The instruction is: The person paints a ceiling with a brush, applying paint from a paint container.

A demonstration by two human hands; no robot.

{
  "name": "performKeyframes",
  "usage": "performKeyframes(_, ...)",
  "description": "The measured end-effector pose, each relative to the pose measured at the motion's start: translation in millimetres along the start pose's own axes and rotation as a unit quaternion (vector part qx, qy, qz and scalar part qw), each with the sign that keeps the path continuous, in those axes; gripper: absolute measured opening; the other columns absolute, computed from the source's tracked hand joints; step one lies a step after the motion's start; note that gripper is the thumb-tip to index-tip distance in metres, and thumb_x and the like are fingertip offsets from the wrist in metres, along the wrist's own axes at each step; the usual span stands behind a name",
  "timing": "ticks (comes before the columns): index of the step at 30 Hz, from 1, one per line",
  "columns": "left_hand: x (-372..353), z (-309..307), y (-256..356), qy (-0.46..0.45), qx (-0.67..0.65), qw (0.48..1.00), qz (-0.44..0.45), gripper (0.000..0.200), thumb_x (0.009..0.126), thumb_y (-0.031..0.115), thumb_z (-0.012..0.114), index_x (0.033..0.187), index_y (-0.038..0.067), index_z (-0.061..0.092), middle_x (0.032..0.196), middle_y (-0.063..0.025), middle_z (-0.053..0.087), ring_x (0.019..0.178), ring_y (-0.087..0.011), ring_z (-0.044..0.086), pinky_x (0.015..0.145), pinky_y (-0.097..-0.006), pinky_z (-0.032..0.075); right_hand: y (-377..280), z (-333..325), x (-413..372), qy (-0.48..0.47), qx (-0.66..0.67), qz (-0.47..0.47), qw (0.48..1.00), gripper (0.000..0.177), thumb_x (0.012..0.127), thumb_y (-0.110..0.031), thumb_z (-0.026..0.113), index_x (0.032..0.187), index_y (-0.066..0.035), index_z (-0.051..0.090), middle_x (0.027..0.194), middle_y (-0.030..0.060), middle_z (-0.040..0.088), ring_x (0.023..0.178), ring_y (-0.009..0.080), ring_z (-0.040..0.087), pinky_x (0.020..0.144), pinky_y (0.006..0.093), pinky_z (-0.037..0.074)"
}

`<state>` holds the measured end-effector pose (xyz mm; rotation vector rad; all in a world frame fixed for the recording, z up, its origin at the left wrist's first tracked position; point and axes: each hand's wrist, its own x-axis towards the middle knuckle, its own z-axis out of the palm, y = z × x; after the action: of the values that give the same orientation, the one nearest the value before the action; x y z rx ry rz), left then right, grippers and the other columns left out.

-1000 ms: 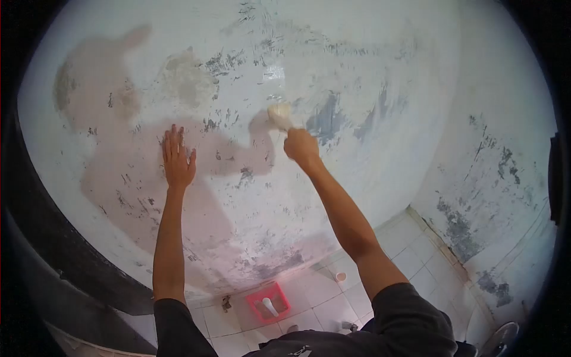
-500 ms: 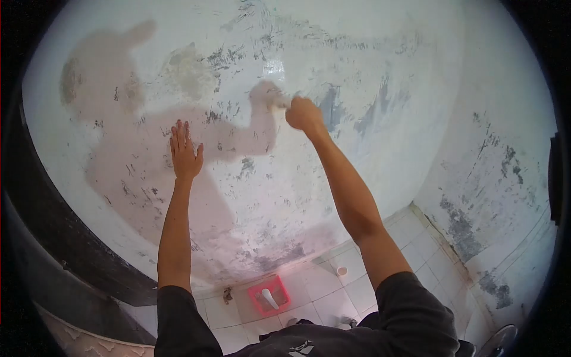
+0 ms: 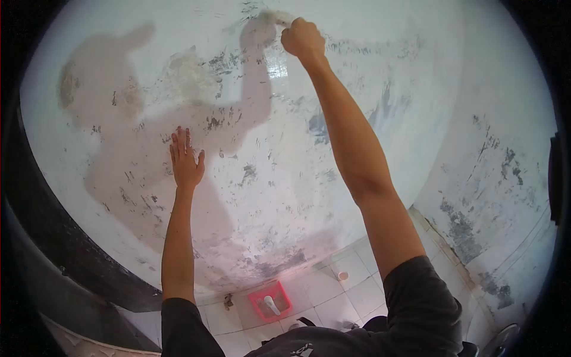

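Observation:
High on the stained, patchy white wall (image 3: 285, 196), my right hand (image 3: 303, 40) is closed around a small brush (image 3: 282, 19). The brush's pale end points left, close to or against the wall. My fingers hide its handle, and its tip blends with the shadow. Lower and to the left, my left hand (image 3: 188, 163) lies flat on the wall, fingers stretched upward and thumb apart, holding nothing. Dark flaked marks surround both hands.
On the tiled floor (image 3: 327, 296) by the wall's foot stands a pink basin (image 3: 284, 312) with a white object (image 3: 272, 304) in it. A small pale cup (image 3: 342, 276) is to its right. A side wall (image 3: 482, 178) meets this one at right.
My right hand has moved up the wall with the brush, its arm stretching further. My left hand stays flat on the wall, slightly lower in view.

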<state>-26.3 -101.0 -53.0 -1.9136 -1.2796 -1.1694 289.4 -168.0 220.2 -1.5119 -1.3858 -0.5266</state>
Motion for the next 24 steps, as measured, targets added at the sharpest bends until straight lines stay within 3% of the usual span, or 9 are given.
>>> performKeyframes(3, 0, -2, 1, -0.007, 0.006, 1.0, -0.01, 0.071, 0.089, 0.028, 0.055, 0.148, 0.012, 0.019, 0.155, -0.0079, 0.011, 0.143, -0.0324, 0.01, 0.115, -0.0467, 0.014, -7, -1, 7, 0.015, -0.006, -0.005, 1.0, 0.028, 0.081, -0.015, 0.052, 0.102, -0.003, 0.064, 0.101, 0.021, 0.066, 0.096, 0.0351, 0.064, 0.081, 0.0431, 0.051)
performKeyframes(6, 0, -1, 3, 0.001, 0.005, 1.0, -0.014, 0.07, 0.089, 0.028, 0.054, 0.148, 0.012, 0.02, 0.155, -0.0081, 0.012, 0.143, -0.0326, 0.01, 0.115, -0.047, 0.014, -2, 14, 5, -0.028, -0.042, -0.016, 0.999, 0.028, 0.08, -0.014, 0.052, 0.102, -0.003, 0.064, 0.103, 0.0203, 0.066, 0.097, 0.035, 0.064, 0.082, 0.0431, 0.051)
performKeyframes(9, 0, 3, 4, 0.01, 0.006, 1.0, -0.021, 0.07, 0.089, 0.029, 0.054, 0.148, 0.012, 0.02, 0.155, -0.0084, 0.012, 0.142, -0.0331, 0.01, 0.115, -0.0476, 0.013, 9, 24, -19, -0.123, -0.074, -0.023, 0.989, 0.028, 0.077, -0.011, 0.052, 0.102, -0.003, 0.064, 0.106, 0.0194, 0.065, 0.101, 0.035, 0.063, 0.084, 0.0439, 0.05)
performKeyframes(12, 1, 4, 6, 0.02, -0.009, 1.0, -0.021, 0.069, 0.089, 0.029, 0.053, 0.148, 0.012, 0.02, 0.155, -0.0085, 0.013, 0.143, -0.0334, 0.01, 0.115, -0.0483, 0.013, 31, 38, -45, -0.153, -0.079, -0.014, 0.985, 0.029, 0.076, -0.009, 0.053, 0.102, -0.003, 0.063, 0.105, 0.0194, 0.065, 0.101, 0.0349, 0.063, 0.084, 0.0443, 0.05)
performKeyframes(15, 2, 3, 8, 0.027, -0.01, 0.999, -0.019, 0.069, 0.09, 0.03, 0.053, 0.148, 0.012, 0.021, 0.155, -0.0085, 0.013, 0.143, -0.0332, 0.009, 0.115, -0.0483, 0.012, 48, 41, -69, -0.221, -0.121, -0.037, 0.967, 0.029, 0.07, -0.006, 0.054, 0.097, -0.002, 0.064, 0.1, 0.0184, 0.066, 0.096, 0.0346, 0.064, 0.078, 0.0426, 0.052)
performKeyframes(17, 0, 7, 5, 0.036, -0.014, 0.999, -0.013, 0.069, 0.089, 0.03, 0.053, 0.148, 0.012, 0.021, 0.155, -0.0086, 0.013, 0.143, -0.0331, 0.009, 0.115, -0.0483, 0.013, 51, 36, -78, -0.344, -0.184, -0.055, 0.919, 0.031, 0.064, -0.002, 0.053, 0.092, -0.001, 0.064, 0.094, 0.0177, 0.067, 0.091, 0.0345, 0.065, 0.071, 0.0397, 0.052)
performKeyframes(18, 0, 9, 3, 0.046, -0.015, 0.999, -0.008, 0.069, 0.089, 0.03, 0.053, 0.148, 0.012, 0.021, 0.155, -0.0087, 0.013, 0.143, -0.033, 0.01, 0.115, -0.0482, 0.013, 52, 32, -77, -0.342, -0.186, -0.055, 0.92, 0.031, 0.064, -0.002, 0.053, 0.092, -0.001, 0.064, 0.094, 0.0177, 0.067, 0.091, 0.0345, 0.065, 0.071, 0.0397, 0.052)
performKeyframes(20, 1, 9, 3, 0.047, -0.008, 0.999, -0.009, 0.069, 0.089, 0.03, 0.053, 0.148, 0.012, 0.022, 0.155, -0.0089, 0.014, 0.142, -0.0329, 0.011, 0.115, -0.0482, 0.013, 48, 20, -74, -0.42, -0.24, -0.068, 0.872, 0.033, 0.058, -0.001, 0.051, 0.089, -0.001, 0.064, 0.09, 0.0175, 0.067, 0.087, 0.0339, 0.066, 0.065, 0.0377, 0.052)
performKeyframes(24, 0, 14, 2, 0.057, -0.005, 0.998, -0.009, 0.067, 0.091, 0.034, 0.05, 0.148, 0.011, 0.022, 0.155, -0.0085, 0.013, 0.143, -0.0323, 0.009, 0.114, -0.0487, 0.011, 45, 28, -61, -0.394, -0.235, -0.072, 0.886, 0.03, 0.065, -0.005, 0.054, 0.093, -0.002, 0.065, 0.094, 0.0168, 0.067, 0.089, 0.0333, 0.066, 0.07, 0.0384, 0.052)
